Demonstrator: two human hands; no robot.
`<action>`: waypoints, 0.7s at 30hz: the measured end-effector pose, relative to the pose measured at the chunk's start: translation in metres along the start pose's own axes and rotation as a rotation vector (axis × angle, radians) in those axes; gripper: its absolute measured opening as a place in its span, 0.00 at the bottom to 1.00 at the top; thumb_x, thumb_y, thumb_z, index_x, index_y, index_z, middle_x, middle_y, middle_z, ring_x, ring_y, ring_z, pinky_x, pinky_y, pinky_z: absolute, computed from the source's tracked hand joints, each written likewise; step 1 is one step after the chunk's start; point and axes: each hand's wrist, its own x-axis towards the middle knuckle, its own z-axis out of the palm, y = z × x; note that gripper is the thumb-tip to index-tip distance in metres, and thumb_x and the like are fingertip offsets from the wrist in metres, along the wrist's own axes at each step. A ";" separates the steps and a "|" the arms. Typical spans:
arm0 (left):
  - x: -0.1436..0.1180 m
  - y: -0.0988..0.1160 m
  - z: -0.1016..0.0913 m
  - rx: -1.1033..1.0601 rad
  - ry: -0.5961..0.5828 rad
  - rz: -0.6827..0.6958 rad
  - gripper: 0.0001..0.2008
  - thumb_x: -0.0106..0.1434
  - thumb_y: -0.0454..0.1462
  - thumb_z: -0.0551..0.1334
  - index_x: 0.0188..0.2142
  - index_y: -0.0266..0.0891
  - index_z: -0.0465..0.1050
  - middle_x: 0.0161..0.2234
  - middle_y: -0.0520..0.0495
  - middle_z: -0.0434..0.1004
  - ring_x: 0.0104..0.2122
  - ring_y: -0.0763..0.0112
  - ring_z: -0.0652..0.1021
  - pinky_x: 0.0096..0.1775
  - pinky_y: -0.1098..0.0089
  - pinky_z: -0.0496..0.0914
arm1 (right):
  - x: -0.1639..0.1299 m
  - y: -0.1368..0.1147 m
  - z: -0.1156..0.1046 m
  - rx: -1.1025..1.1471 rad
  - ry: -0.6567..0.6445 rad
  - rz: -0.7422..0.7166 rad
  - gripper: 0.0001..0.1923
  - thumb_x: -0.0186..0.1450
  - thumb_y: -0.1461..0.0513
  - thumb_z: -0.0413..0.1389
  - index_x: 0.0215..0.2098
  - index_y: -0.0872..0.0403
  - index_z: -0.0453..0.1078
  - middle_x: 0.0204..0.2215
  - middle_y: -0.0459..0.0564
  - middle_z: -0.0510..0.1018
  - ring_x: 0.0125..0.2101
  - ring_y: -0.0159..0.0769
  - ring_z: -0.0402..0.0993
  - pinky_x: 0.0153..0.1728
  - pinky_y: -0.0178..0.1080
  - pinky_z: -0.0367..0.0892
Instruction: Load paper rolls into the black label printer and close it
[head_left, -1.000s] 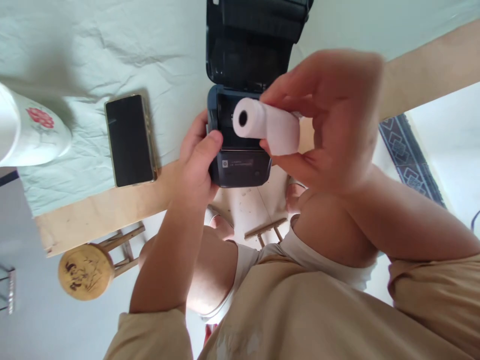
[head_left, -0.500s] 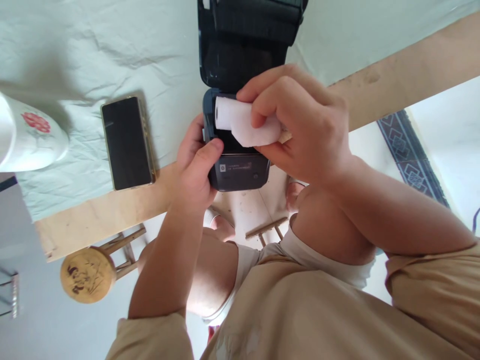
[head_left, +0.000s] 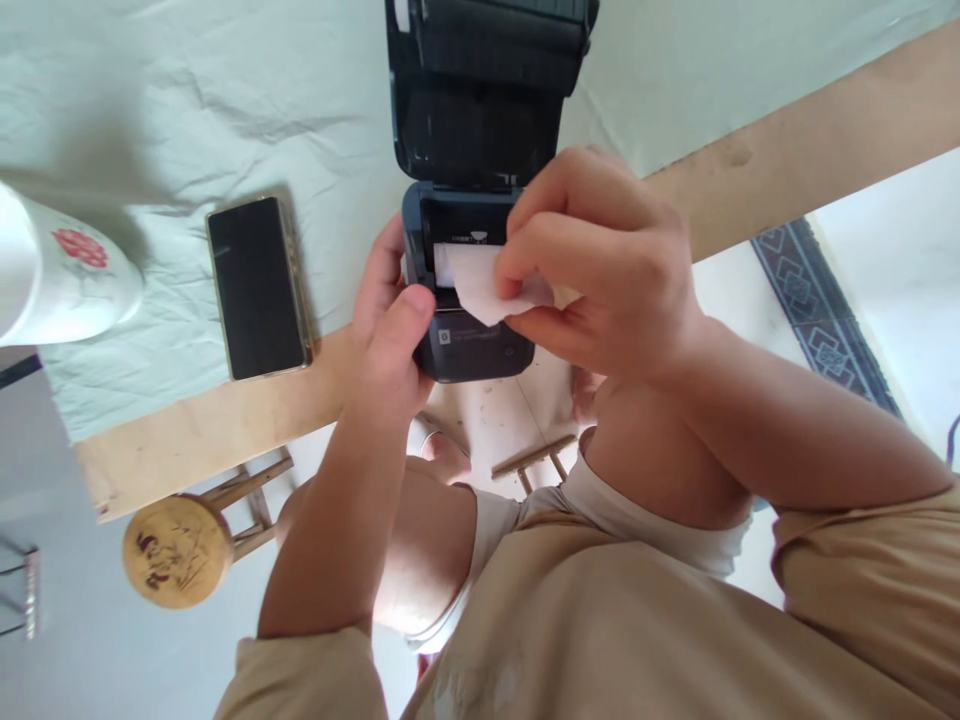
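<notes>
White ceramic vessel with red flower motif (head_left: 64, 280) and black rectangular smartphone (head_left: 257, 288), both on pale green cloth (head_left: 150, 120). Left hand (head_left: 390, 335) clasps dark blue plastic label printer (head_left: 469, 250), lid open, at table edge. Right hand (head_left: 600, 270) pinches white paper roll (head_left: 469, 280) in printer's bay.

No writing can be read; the small label on the front of the printer (head_left: 469, 340) is too blurred.

Beige short-sleeved shirt (head_left: 600, 640) — loose, wrinkled; pale shorts (head_left: 652, 520) — bare forearms, bare knees.
</notes>
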 end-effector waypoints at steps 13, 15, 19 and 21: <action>-0.003 0.005 -0.007 0.157 -0.051 -0.022 0.29 0.51 0.37 0.73 0.52 0.53 0.71 0.47 0.54 0.78 0.44 0.63 0.78 0.46 0.64 0.75 | 0.002 0.017 -0.020 0.099 0.138 0.138 0.14 0.65 0.61 0.52 0.49 0.56 0.66 0.48 0.49 0.71 0.39 0.26 0.70 0.37 0.33 0.71; -0.002 0.005 -0.008 0.167 -0.071 -0.012 0.30 0.50 0.37 0.72 0.53 0.54 0.71 0.48 0.54 0.78 0.46 0.63 0.78 0.47 0.64 0.75 | 0.001 0.018 -0.020 0.159 0.113 0.245 0.22 0.67 0.59 0.50 0.58 0.54 0.59 0.57 0.50 0.66 0.34 0.22 0.71 0.31 0.31 0.68; -0.003 0.008 -0.010 0.197 -0.088 -0.070 0.30 0.50 0.34 0.72 0.52 0.57 0.71 0.48 0.55 0.77 0.45 0.65 0.78 0.47 0.64 0.75 | 0.002 0.014 -0.019 0.268 0.088 0.277 0.13 0.68 0.57 0.52 0.50 0.53 0.65 0.48 0.46 0.71 0.34 0.22 0.70 0.28 0.29 0.65; -0.003 0.008 -0.010 0.198 -0.081 -0.084 0.31 0.49 0.34 0.72 0.52 0.57 0.72 0.46 0.55 0.78 0.44 0.64 0.79 0.46 0.63 0.76 | 0.003 0.013 -0.018 0.246 0.048 0.180 0.09 0.67 0.57 0.54 0.41 0.54 0.67 0.39 0.45 0.73 0.34 0.23 0.69 0.30 0.30 0.67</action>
